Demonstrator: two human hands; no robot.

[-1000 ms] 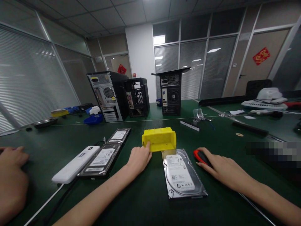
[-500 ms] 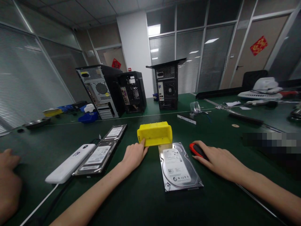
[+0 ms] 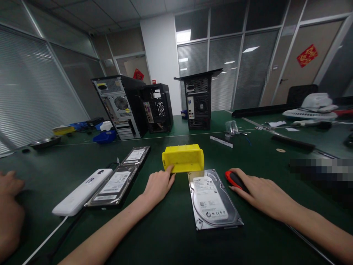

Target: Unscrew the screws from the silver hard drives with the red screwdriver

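Note:
My left hand (image 3: 157, 187) is at the near left corner of a small yellow plastic bin (image 3: 183, 158), with a finger over its lower rim and the other fingers curled close. The bin faces me with its open side. Right in front of it lies a silver hard drive (image 3: 211, 200) with a white label, flat on the table. My right hand (image 3: 259, 187) is wrapped around a red and black handle (image 3: 234, 180), which looks like a screwdriver's, just right of the drive. Below my right forearm a thin metal rod (image 3: 309, 243) shows; whether it belongs to the handle is unclear.
Two more hard drives (image 3: 116, 184) lie to the left, beside a white power bank-like box (image 3: 82, 191) with a cable. Another person's hand (image 3: 9, 187) is at the left edge. Computer cases (image 3: 129, 106) stand behind. A blue bin (image 3: 104, 137) sits further left.
The whole view has shifted slightly. My left hand stays at the yellow bin and my right hand keeps the red and black handle. Nothing else has visibly moved.

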